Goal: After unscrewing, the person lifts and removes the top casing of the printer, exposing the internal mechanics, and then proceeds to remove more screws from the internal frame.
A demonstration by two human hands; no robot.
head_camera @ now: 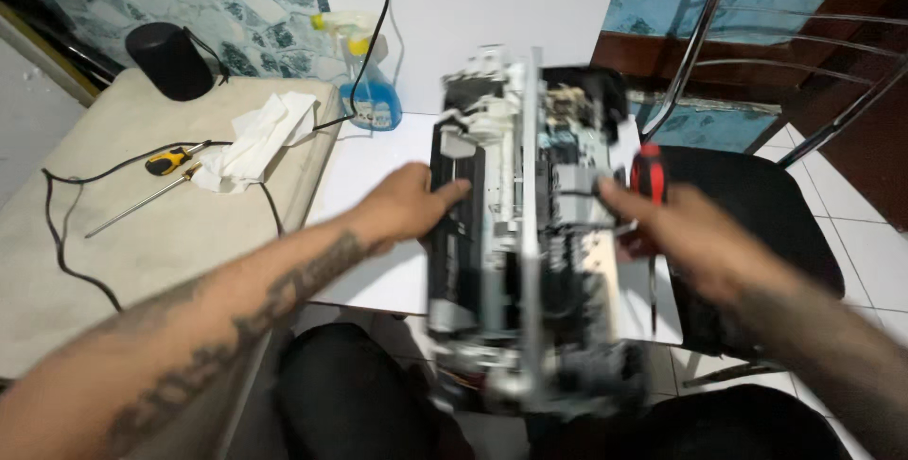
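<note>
**Both hands flank a stripped printer chassis that runs straight away from the person**

The left hand (409,203) lies against the left flank of the opened machine, fingers curled onto its black side edge, gripping it. The right hand (683,233) sits on the opposite flank, closed around a red-handled screwdriver (648,176); the red grip stands up out of the fist and a thin shaft shows below the hand, pointing down toward the person. Motion blur keeps me from telling whether the right fingers also touch the frame.

Between the two hands is the dismantled printer chassis (525,233), a mix of black plastic, white parts and bare grey metal. Its long axis runs from the person's lap away toward the wall, so the hands meet it from the sides, roughly at mid-length. A metal rail runs along that axis down the middle. The near end hangs over the person's knees; the far end rests on a white board (369,186). The left hand is plainly in contact, so it counts as the nearer of the two.

Further out on the left, a beige tabletop (113,233) carries a yellow-handled screwdriver (172,160), a long bare metal rod (137,203), a crumpled white cloth (255,138) and a black cylinder (170,61), with a black cable trailing across. A blue spray bottle (364,82) stands by the wall. To the right, just beside the chassis, is a black chair seat (757,205) with a metal frame.
</note>
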